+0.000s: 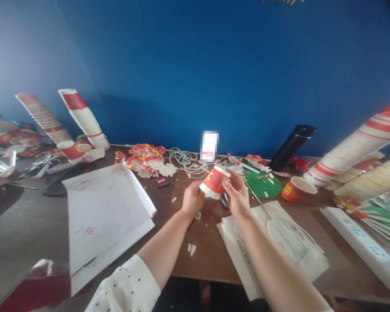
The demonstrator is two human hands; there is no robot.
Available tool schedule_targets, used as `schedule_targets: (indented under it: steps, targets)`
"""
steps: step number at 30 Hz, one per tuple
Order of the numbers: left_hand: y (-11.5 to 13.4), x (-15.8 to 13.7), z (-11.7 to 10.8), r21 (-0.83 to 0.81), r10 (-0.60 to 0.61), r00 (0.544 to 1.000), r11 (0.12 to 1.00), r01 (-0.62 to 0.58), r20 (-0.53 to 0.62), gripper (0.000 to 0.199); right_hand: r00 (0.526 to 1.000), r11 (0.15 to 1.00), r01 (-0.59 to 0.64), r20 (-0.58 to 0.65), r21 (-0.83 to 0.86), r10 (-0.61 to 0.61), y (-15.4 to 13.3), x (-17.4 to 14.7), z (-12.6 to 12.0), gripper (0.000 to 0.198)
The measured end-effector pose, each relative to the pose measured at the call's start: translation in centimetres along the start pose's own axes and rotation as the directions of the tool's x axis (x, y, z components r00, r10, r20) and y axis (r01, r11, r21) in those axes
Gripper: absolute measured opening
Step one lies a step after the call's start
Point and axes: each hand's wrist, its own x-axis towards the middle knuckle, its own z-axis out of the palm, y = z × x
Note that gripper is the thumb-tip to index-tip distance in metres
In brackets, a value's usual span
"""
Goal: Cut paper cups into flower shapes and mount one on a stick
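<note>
A red and white paper cup [213, 182] is held tilted above the brown table [195, 234], its mouth turned to the upper right. My left hand [192, 199] grips its base from the left. My right hand [236, 193] pinches its rim from the right. A thin wooden stick [258, 199] runs down from near my right hand to a round white paper disc [287, 236] lying on folded papers.
Large white paper sheets [104, 212] lie left of my arms. Leaning stacks of cups stand at the back left [84, 117] and at the right [354, 147]. A black flask [290, 145], a single red cup [295, 188], green paper [264, 184], cut-paper decorations [147, 160] and a white cable [185, 160] line the back.
</note>
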Motion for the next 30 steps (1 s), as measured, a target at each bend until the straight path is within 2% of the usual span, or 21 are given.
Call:
schedule_targets:
  steps: [3,10,16,19,22,24,26,30]
  targets:
    - [0.0,0.0,-0.1,-0.008,0.028,0.999,1.0,-0.028,0.017,0.026,0.996,0.998,0.043,0.078,-0.049,-0.039,-0.7,-0.5,0.5,0.051]
    - [0.8,-0.2,-0.7,0.022,0.019,0.996,1.0,-0.017,-0.085,0.038,0.961,0.961,0.113,0.274,-0.252,-0.041,-1.5,-2.0,1.7,0.049]
    - [0.9,-0.2,-0.7,0.011,0.044,0.996,0.999,-0.043,-0.077,0.036,0.956,0.939,0.142,0.29,-0.314,-0.048,-0.9,-2.1,1.3,0.053]
    - [0.8,-0.3,-0.7,-0.039,0.044,0.996,0.998,-0.047,-0.083,0.031,0.937,0.9,0.184,0.347,-0.395,-0.039,-0.7,-2.2,1.1,0.069]
    - [0.5,-0.3,-0.5,-0.127,-0.055,0.997,0.991,0.047,-0.062,0.016,0.901,0.839,0.266,0.433,-0.474,-0.041,-0.6,-2.2,1.2,0.093]
    - [0.3,-0.2,-0.4,-0.164,-0.155,0.987,0.976,0.146,-0.041,0.026,0.885,0.797,0.317,0.462,-0.514,-0.054,-0.5,-2.3,1.2,0.104]
    - [0.2,-0.2,-0.3,-0.181,-0.202,0.979,0.964,0.194,-0.028,0.035,0.882,0.77,0.339,0.468,-0.541,-0.059,-0.2,-2.2,1.1,0.107]
    - [0.3,-0.2,-0.3,-0.214,-0.18,0.984,0.961,0.173,-0.013,0.032,0.886,0.77,0.345,0.456,-0.536,-0.079,0.1,-2.1,1.0,0.099]
